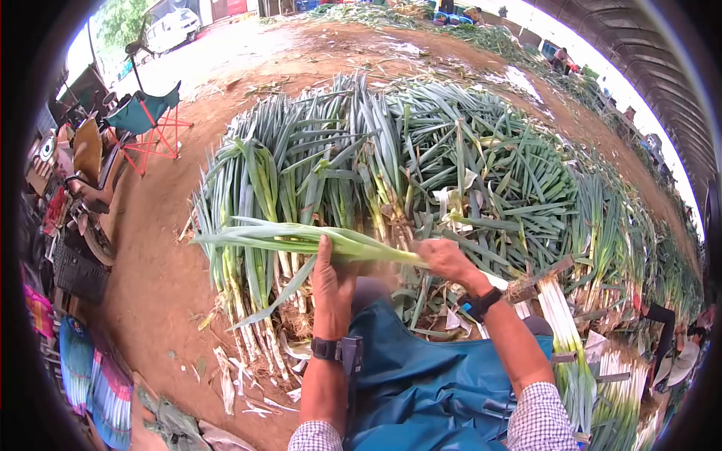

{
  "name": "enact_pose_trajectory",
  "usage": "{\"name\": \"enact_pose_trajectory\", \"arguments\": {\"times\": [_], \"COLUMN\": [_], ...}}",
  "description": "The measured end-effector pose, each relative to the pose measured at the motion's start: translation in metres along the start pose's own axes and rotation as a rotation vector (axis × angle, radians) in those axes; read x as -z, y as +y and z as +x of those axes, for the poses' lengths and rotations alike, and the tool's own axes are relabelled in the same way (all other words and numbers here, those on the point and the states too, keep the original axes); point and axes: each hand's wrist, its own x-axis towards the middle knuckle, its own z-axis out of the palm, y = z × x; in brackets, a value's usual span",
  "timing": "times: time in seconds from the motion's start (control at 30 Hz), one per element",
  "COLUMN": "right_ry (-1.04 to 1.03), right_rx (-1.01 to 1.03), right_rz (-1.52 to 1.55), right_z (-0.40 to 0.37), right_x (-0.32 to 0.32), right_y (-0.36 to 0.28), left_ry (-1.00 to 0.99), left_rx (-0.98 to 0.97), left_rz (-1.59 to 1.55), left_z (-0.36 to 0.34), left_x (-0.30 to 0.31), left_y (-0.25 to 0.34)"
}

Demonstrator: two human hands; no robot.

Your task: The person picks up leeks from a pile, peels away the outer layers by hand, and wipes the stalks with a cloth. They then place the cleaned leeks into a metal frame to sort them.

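A long green onion lies across in front of me, its leaves to the left and its white stalk to the right. My left hand is closed around the leafy part, thumb upright in front of it. Farther along, my right hand grips the stalk, with the white end showing past my fist. Behind and below both hands spreads a big heap of green onions, roots toward me. Beside my right forearm lie cleaned white stalks. A blue apron covers my lap.
On the left stand a green folding chair with red legs and a parked motorbike with a black crate. Peeled scraps litter the dirt floor. Another person's dark sleeve shows at right.
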Motion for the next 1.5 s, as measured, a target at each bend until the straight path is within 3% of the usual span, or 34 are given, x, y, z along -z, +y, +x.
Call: {"name": "enact_pose_trajectory", "arguments": {"times": [0.1,0.2,0.37,0.5,0.6,0.73,0.83,0.87,0.9,0.93,0.97,1.0,1.07,1.1,1.17,1.23,1.37,1.5], "right_ry": [-0.095,-0.082,0.217,0.37,0.452,0.536,0.733,0.822,0.845,0.88,0.997,1.028,0.745,0.646,0.25,0.108,0.112,0.106], "right_rx": [0.2,0.166,0.078,-0.065,-0.217,-0.151,0.032,-0.026,-0.214,-0.196,-0.339,-0.182,0.029,0.197,0.47,0.521,0.611,0.655], "right_rz": [0.121,0.113,0.194,0.22,0.782,0.927,0.656,0.605,0.349,-0.162,-0.533,-0.609,-0.212,-0.227,-0.018,-0.115,-0.074,-0.265], "right_z": [0.011,0.022,0.013,0.021,0.024,0.021,0.01,0.009,0.005,0.011,0.004,-0.008,-0.024,-0.026,-0.027,-0.024,-0.009,-0.014], "right_x": [-0.017,-0.03,-0.056,-0.065,-0.059,-0.019,0.049,0.076,0.108,0.138,0.145,0.143,0.112,0.083,0.03,-0.005,-0.03,-0.029], "right_y": [-0.023,-0.017,-0.014,0.011,0.028,0.03,0.067,0.082,0.087,0.132,0.12,0.095,0.008,-0.006,-0.036,-0.05,-0.036,-0.032], "left_ry": [-0.097,-0.11,-0.007,-0.17,-0.346,-0.482,-0.454,-0.43,-0.46,-0.451,-0.443,-0.439,-0.453,-0.448,-0.447,-0.435,-0.383,-0.315], "left_rx": [0.11,0.143,0.042,0.123,0.153,0.07,-0.012,-0.033,-0.055,-0.065,-0.075,-0.082,-0.062,-0.047,-0.032,-0.003,0.04,0.067], "left_rz": [-0.032,0.137,0.366,0.393,0.313,0.177,0.158,0.168,0.154,0.137,0.116,0.094,0.073,0.067,0.076,0.097,0.106,0.081], "left_z": [-0.009,-0.006,-0.012,-0.014,-0.024,-0.022,-0.025,-0.025,-0.02,-0.017,-0.015,-0.012,-0.01,-0.007,-0.002,-0.008,-0.015,-0.012], "left_x": [-0.003,0.008,-0.002,-0.002,-0.005,-0.02,-0.031,-0.031,-0.023,-0.017,-0.013,-0.011,-0.008,-0.006,-0.005,-0.012,-0.015,-0.015], "left_y": [-0.011,-0.018,-0.02,-0.022,-0.019,-0.014,0.002,0.008,0.013,0.015,0.016,0.015,0.008,0.002,-0.009,-0.012,-0.01,-0.017]}}
